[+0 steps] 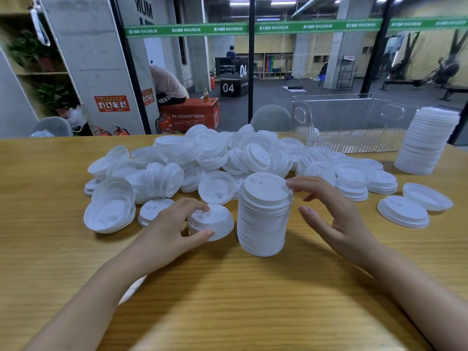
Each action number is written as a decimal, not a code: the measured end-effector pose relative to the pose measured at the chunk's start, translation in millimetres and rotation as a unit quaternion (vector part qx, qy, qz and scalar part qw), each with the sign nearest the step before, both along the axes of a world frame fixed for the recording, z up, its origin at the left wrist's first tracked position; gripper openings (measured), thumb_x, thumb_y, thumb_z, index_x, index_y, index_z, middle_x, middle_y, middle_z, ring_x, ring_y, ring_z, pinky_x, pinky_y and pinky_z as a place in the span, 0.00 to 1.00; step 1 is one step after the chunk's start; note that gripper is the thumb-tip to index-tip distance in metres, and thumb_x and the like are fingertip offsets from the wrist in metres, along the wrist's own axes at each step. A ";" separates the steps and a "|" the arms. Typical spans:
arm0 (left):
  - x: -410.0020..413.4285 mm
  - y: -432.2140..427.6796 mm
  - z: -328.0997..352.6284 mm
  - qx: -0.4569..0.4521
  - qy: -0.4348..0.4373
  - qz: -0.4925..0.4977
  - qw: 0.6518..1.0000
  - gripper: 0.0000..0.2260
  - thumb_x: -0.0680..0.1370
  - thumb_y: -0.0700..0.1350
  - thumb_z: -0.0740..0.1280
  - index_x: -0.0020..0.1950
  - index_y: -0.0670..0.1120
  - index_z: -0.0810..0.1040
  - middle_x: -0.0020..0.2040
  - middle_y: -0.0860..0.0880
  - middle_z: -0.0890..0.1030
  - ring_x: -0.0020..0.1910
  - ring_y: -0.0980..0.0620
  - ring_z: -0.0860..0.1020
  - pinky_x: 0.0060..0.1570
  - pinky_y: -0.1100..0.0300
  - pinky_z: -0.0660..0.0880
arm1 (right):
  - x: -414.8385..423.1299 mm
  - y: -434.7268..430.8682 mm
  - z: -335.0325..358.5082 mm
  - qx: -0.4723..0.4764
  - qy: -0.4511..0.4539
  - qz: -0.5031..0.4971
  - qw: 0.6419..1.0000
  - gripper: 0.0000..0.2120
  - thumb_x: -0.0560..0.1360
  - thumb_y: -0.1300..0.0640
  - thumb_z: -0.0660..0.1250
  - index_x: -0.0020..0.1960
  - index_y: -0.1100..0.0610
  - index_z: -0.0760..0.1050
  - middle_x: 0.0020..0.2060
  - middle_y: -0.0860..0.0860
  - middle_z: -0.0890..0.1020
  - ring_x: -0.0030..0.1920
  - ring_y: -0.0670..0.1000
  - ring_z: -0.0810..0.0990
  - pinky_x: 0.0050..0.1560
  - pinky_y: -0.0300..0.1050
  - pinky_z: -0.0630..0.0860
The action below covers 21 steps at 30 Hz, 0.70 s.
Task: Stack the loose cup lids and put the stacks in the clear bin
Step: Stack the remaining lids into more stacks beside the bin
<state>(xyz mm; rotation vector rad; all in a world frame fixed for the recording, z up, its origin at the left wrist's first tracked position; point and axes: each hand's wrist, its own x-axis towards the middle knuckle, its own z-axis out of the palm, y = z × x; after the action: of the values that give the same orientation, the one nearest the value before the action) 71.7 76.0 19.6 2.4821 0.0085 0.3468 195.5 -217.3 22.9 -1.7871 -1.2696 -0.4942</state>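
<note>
Wood-grain table [228,300]: left grip [177,224] clasps round lid [215,221]; right grip [336,214] spread beside ribbed stack [263,219].

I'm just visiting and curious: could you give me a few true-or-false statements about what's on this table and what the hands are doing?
1. The left hand grips a short stack of lids. True.
2. The clear bin is full of lids. False: it looks empty.
3. A tall stack stands between the hands. True.
4. The right hand is clenched in a fist. False: it is open, fingertips at the tall stack's top rim.
5. Another tall stack stands right of the bin. True.
</note>
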 end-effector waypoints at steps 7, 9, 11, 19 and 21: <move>1.4 -0.6 -0.6 -0.003 -0.035 0.015 0.999 0.17 0.71 0.58 0.73 0.58 0.60 0.75 0.59 0.66 0.75 0.60 0.70 0.70 0.54 0.73 0.66 | 0.7 -0.3 -0.8 -0.003 0.001 0.000 1.000 0.16 0.81 0.48 0.60 0.67 0.52 0.72 0.63 0.49 0.78 0.64 0.50 0.76 0.57 0.38 0.72; 2.0 -3.9 2.7 -0.038 -0.073 0.036 0.996 0.19 0.68 0.60 0.74 0.57 0.59 0.77 0.59 0.65 0.76 0.61 0.69 0.70 0.54 0.72 0.65 | 0.1 0.0 -0.2 -0.003 0.001 0.001 1.000 0.17 0.82 0.46 0.59 0.67 0.51 0.72 0.63 0.49 0.78 0.64 0.49 0.76 0.57 0.37 0.72; 2.6 -9.3 8.7 -0.077 -0.111 0.053 0.989 0.21 0.68 0.63 0.74 0.57 0.58 0.77 0.58 0.64 0.77 0.60 0.69 0.71 0.52 0.77 0.64 | -0.4 -0.2 0.7 -0.004 0.003 0.000 1.000 0.17 0.82 0.45 0.58 0.67 0.51 0.72 0.64 0.49 0.77 0.64 0.49 0.75 0.57 0.36 0.71; 11.6 -44.1 42.2 -0.139 -0.171 0.011 0.975 0.21 0.65 0.67 0.66 0.56 0.63 0.76 0.57 0.70 0.75 0.61 0.68 0.70 0.56 0.72 0.65 | -1.0 -0.5 1.2 -0.004 0.004 -0.015 1.000 0.18 0.82 0.43 0.58 0.68 0.49 0.71 0.65 0.48 0.75 0.66 0.50 0.74 0.60 0.36 0.70; 16.5 -55.4 45.9 -0.138 -0.165 -0.013 0.976 0.21 0.66 0.67 0.66 0.57 0.62 0.76 0.58 0.69 0.75 0.62 0.67 0.71 0.56 0.74 0.65 | -1.4 -0.8 1.5 0.001 0.006 -0.015 1.000 0.19 0.81 0.43 0.58 0.69 0.48 0.70 0.66 0.46 0.75 0.67 0.49 0.73 0.60 0.36 0.70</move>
<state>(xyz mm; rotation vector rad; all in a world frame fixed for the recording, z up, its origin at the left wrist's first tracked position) 88.2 20.6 65.5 2.1232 -0.1055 0.6940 194.1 -218.1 24.5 -1.8073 -1.2357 -0.5016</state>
